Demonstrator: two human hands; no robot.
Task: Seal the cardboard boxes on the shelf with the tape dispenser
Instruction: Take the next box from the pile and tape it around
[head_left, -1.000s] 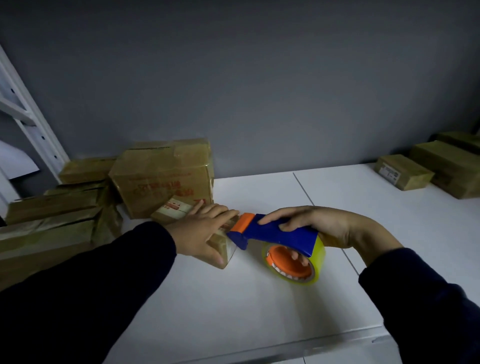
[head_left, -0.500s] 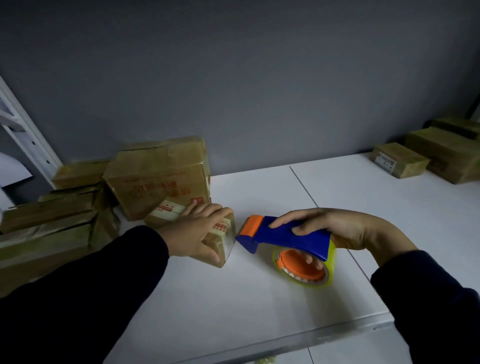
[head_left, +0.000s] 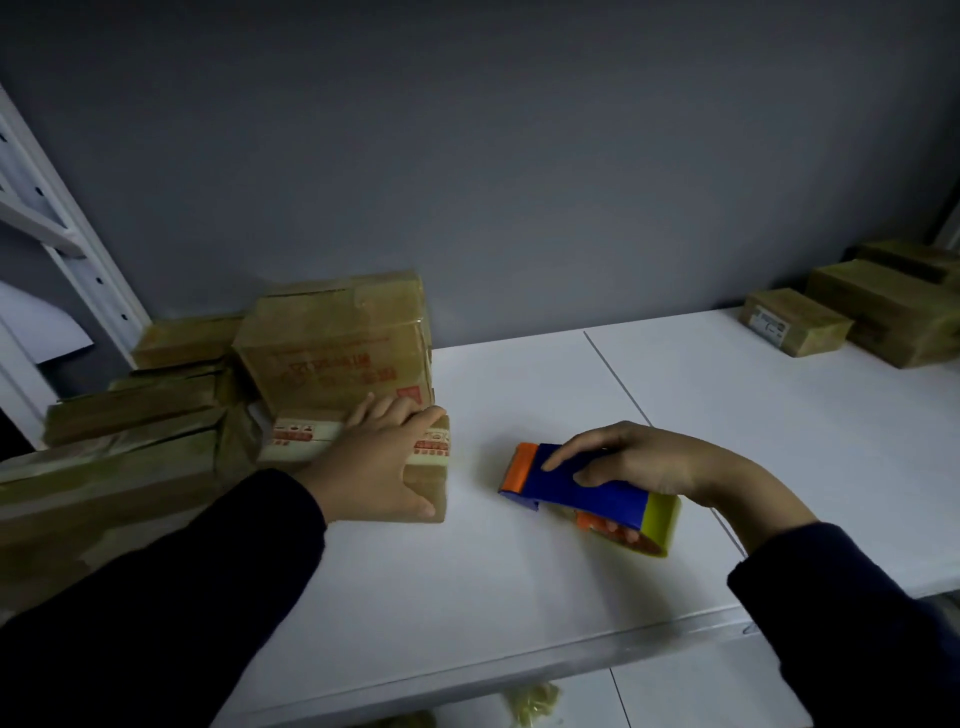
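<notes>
Box (head_left: 426, 491) sat on the white shelf (head_left: 519, 582), just in front of a bigger box (head_left: 337, 353). The left hand (head_left: 382, 467) lay flat over its top, fingers straight and thumb down the near face, pressing rather than gripping. The right hand (head_left: 639, 462) gripped the dispenser (head_left: 582, 486), with the index finger along the blue body and the other fingers curled under by the roll (head_left: 662, 519). The dispenser's orange nose pointed at the box but stood apart from it, low over the shelf. More boxes (head_left: 795, 325) lay well apart at the far right.

The step in hand looked like bringing the dispenser to the box to lay a strip. To do it well, the left hand would need to clear the seam while pinning the box, since the tape's pull could drag something so light. The nose should land on the near face, below the top edge, then run straight along the seam under steady pressure. Whether the printed tape across the top already closed it, I could not tell.
</notes>
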